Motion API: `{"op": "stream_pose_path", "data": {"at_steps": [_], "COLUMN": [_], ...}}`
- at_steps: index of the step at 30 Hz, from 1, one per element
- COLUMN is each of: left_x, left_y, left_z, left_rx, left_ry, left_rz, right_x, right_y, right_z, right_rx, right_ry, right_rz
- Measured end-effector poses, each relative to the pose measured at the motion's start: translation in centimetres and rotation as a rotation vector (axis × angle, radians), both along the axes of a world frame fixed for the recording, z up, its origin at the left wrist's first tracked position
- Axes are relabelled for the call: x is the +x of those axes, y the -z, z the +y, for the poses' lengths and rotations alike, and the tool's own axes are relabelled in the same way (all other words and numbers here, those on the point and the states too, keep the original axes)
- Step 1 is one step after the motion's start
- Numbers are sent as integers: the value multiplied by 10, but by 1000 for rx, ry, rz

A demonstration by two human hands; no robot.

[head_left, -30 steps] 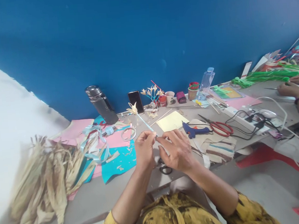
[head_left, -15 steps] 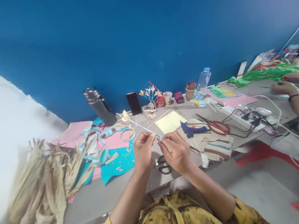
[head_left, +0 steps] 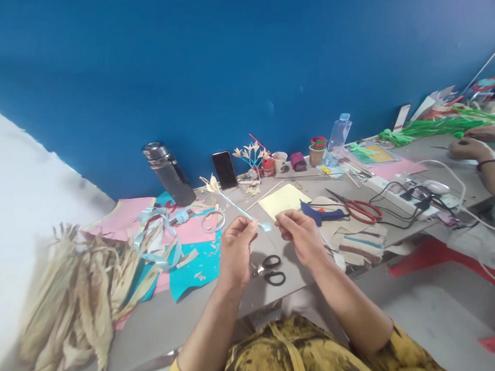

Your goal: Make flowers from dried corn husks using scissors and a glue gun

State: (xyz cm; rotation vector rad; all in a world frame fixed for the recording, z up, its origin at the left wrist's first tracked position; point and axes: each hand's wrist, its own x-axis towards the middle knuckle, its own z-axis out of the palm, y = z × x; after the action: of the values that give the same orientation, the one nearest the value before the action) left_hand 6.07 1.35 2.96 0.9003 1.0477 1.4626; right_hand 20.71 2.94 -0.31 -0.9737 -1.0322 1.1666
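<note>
My left hand point(head_left: 239, 247) is closed in a pinch on the lower stem of a handmade flower point(head_left: 234, 205). The flower has a cream, husk-like head, and its stem is wrapped in light blue, with a loose blue end sticking out right of my fingers. A small gap separates that end from my right hand point(head_left: 300, 234), whose thumb and fingertips are pressed together; whatever they pinch is too small to make out. On the table between my forearms lie black-handled scissors point(head_left: 263, 268), their blades partly behind my left hand.
Dried corn husks point(head_left: 80, 304) and light blue ribbon point(head_left: 177, 246) lie left. A flask point(head_left: 171, 178), phone point(head_left: 224, 170) and finished flowers point(head_left: 251, 153) stand along the wall. Rightward are a blue glue gun point(head_left: 319, 212), red-handled scissors point(head_left: 365, 212), a power strip point(head_left: 386, 190) and a co-worker's hands point(head_left: 469, 149).
My right hand has parted from the stem's end and moved right. My left hand still holds the flower. The black-handled scissors now show more fully between my arms.
</note>
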Motion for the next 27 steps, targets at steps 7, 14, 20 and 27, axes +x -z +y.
{"op": "stream_pose_path", "data": {"at_steps": [7,14,20,27], "left_x": [1,-1,1,0], "left_y": [-2,1,5,13], "left_z": [0,4,6,1], "left_rx": [-27,31,46,115], "left_ry": [165,211,221,89], "left_rz": [-159,-205,-166,105], "right_x": [-3,3,1,1], "right_y": [8,20,13,5], "right_z": [14,13,-6,-8], "right_rx": [-242,-325,-73,41], "right_ry": [-292,-156,-305,-89], "right_rz": [325,418,244,-24]}}
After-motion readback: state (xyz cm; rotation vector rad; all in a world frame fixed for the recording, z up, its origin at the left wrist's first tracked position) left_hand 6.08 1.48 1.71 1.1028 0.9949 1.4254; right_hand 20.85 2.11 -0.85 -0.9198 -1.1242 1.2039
